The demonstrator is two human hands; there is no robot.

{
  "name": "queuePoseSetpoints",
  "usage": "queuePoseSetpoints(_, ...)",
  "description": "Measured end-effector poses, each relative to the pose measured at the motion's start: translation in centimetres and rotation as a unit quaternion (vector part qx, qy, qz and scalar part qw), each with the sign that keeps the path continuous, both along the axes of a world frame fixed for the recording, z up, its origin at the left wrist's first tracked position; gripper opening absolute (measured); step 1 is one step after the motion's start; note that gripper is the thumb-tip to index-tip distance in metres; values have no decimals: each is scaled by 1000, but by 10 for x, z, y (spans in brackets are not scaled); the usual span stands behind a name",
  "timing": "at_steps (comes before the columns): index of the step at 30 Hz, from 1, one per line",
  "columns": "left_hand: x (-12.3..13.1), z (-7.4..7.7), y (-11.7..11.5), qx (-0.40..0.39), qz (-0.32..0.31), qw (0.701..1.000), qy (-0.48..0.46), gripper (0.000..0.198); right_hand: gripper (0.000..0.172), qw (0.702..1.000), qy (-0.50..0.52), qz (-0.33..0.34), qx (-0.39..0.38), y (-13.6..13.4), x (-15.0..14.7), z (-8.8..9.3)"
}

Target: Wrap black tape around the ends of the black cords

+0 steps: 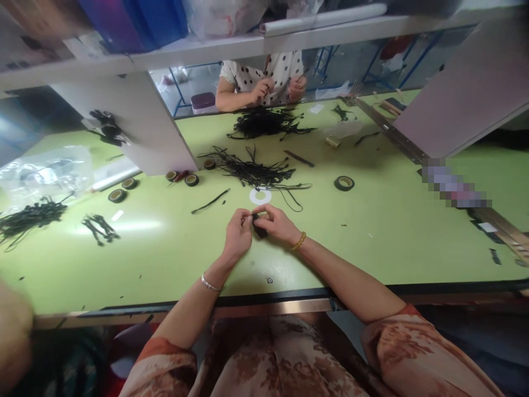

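Head view, two hands [238,234] [281,226], one black piece [260,230] between

The person wears a loose printed garment [285,361] at the bottom centre of the frame, its pale pinkish-beige ground blotched with brown, leafy or floral shapes that darken in places. The left sleeve [162,368] at lower left and the right sleeve [417,346] at lower right carry the same print, are wide, and end near the elbows in plain rust-orange edges. A slim silver-coloured bangle [210,283] circles the left wrist; a yellow-gold beaded bracelet [300,241], chunkier, with rounded beads, circles the right. Both forearms are bare.
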State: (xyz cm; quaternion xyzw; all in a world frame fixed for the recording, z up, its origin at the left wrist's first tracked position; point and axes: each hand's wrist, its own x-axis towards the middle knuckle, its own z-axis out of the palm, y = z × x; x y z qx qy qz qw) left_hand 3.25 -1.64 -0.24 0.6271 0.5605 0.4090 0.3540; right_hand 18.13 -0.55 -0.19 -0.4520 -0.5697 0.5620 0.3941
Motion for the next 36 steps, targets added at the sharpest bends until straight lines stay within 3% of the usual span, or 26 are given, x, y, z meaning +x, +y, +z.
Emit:
queuePoseSetpoints(5, 2, -1, -2, 52, -3, 998, -47, 10, 24, 999, 46, -20, 1, -3, -4, 1)
queuePoseSetpoints(12, -3, -2, 5, 10, -62, 991, -118, 22, 23, 999, 17, -45, 17, -4, -5, -2)
queuePoseSetpoints(17, -6, -3, 8, 20, -46, 996, -73, 21, 29, 999, 4, -40, -4, -3, -6, -3)
queuePoseSetpoints(24, -3, -4, 3, 110, 10, 994, -21, 14, 33, 999, 13, -46, 23, -7, -14, 0)
queuePoseSetpoints(30, -5, -1, 0, 196, 25, 980, 0, 17, 29, 993, 108, -24, -47, -10, -23, 12)
queuePoseSetpoints(36, -8, 1, -1, 177, 6, 984, 16, 16, 26, 974, 176, -7, -141, -9, -26, 15)
